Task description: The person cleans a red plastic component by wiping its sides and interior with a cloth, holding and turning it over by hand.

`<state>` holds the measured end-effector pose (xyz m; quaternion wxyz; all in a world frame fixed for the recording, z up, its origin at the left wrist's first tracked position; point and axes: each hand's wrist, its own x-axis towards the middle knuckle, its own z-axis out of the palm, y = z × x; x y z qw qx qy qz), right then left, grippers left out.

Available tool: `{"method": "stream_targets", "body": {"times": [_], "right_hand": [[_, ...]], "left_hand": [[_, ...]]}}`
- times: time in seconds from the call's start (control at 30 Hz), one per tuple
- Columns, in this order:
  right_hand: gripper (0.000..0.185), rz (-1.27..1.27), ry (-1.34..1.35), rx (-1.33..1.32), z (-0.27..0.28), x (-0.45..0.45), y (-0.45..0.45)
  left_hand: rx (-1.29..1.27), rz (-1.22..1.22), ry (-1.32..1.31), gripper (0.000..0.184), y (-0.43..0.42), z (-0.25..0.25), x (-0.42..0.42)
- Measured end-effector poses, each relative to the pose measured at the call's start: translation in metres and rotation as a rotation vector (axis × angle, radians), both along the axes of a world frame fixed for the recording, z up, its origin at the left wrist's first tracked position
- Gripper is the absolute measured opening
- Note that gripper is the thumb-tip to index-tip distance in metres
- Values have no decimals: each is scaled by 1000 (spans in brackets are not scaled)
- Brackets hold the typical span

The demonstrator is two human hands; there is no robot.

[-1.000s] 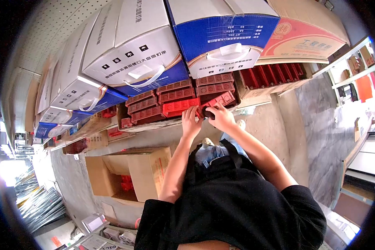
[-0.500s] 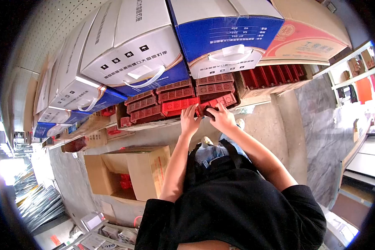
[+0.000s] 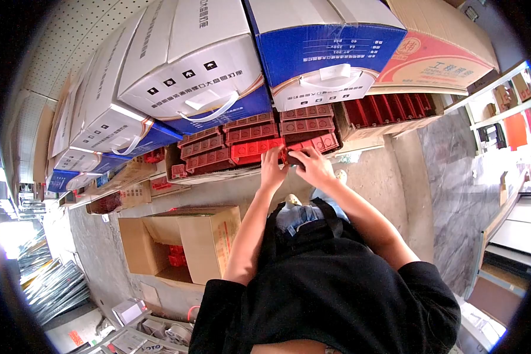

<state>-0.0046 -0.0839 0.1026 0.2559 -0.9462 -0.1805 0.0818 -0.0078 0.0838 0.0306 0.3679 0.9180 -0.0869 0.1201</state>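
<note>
My left hand (image 3: 272, 171) is at the front edge of an open carton (image 3: 242, 175), its fingers closed around a small red plastic box (image 3: 284, 155). Close beside it, my right hand (image 3: 314, 167) has thumb and fingers pinched on a small dark object (image 3: 291, 160), too small to name. Whether the dark object and the red box are joined, I cannot tell. Behind my fingers, rows of red electrical boxes (image 3: 256, 150) with round knockouts fill the carton; the bright red row is nearest my left hand.
White and blue boxes (image 3: 189, 76) with handles are stacked above the carton. To the right stands another carton of red parts (image 3: 389, 112). An open cardboard box (image 3: 209, 245) with red pieces inside sits on the floor (image 3: 94, 236) at left.
My left fingers have curled in from a more stretched pose at the red row. My right hand stays close beside, its fingers shifted slightly. The view has moved a little.
</note>
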Motion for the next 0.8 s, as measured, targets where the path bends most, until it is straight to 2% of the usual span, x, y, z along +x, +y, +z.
{"method": "stream_targets", "body": {"times": [0.03, 0.13, 0.23, 0.4, 0.8], "right_hand": [[45, 28, -120, 35, -16, 0, 5], [42, -8, -160, -47, -19, 4, 20], [36, -61, -189, 15, -22, 11, 29], [30, -141, -232, 136, -31, 8, 30], [29, -176, -297, 136, -29, 0, 28]], "left_hand": [[23, -5, 20, 63, 1, 1, 0], [63, -7, 32, 56, 2, 2, 0], [54, 3, -26, 52, 2, -5, 1], [100, 4, -13, 55, 2, -2, -1], [98, -69, -4, 59, 2, 2, 0]]}}
